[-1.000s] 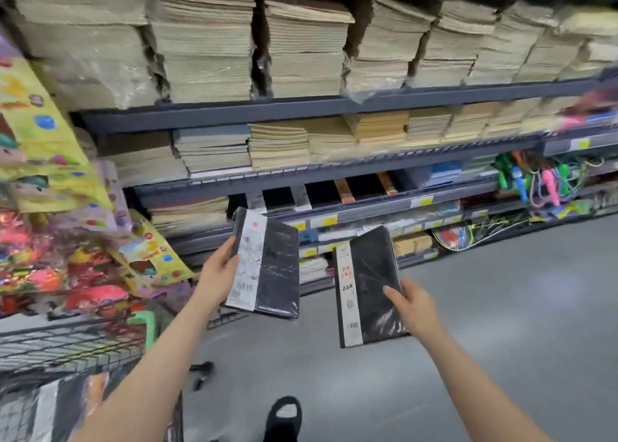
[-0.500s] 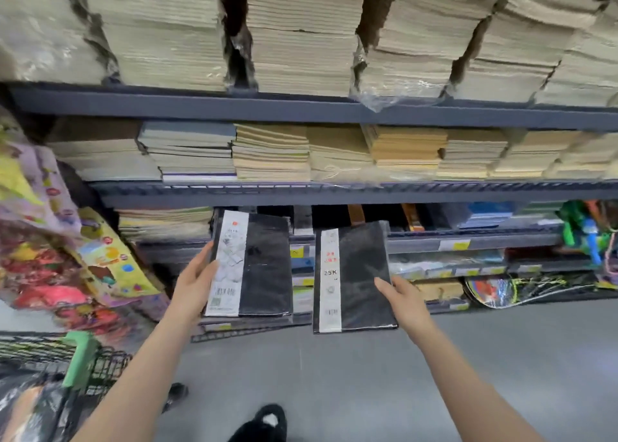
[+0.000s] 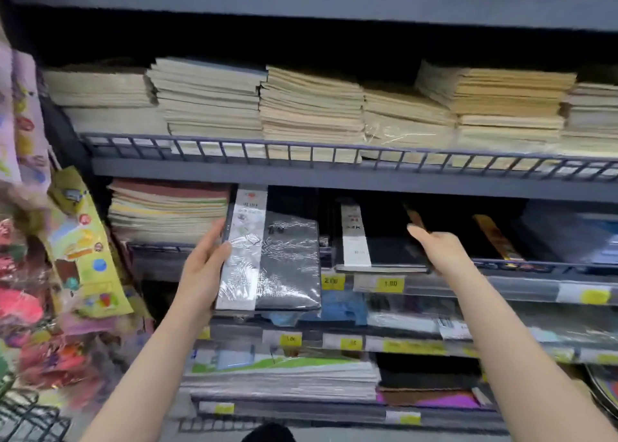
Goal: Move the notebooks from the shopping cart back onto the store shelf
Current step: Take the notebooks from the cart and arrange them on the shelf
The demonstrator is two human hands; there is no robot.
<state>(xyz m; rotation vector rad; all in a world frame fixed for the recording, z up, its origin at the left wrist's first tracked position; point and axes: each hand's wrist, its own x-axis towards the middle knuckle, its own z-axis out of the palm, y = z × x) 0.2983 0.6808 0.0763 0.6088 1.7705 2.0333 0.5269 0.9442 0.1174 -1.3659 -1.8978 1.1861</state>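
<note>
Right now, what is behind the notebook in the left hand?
Behind the left-hand notebook lie shelf edges with a yellow price tag and blue packets at its right; the shelf contents directly behind it are covered.

Dark grey metal store shelf unit [image 3: 214, 174], several tiers, low wire rail along each front edge. Upper tier: cream and tan notebook stacks [image 3: 311, 110] side by side. Next tier: multicoloured notebook stack [image 3: 167, 211] at left, black notebook [image 3: 378, 241] lying flat on the tier. Yellow price tags [image 3: 389, 284] on tier edges.
</note>
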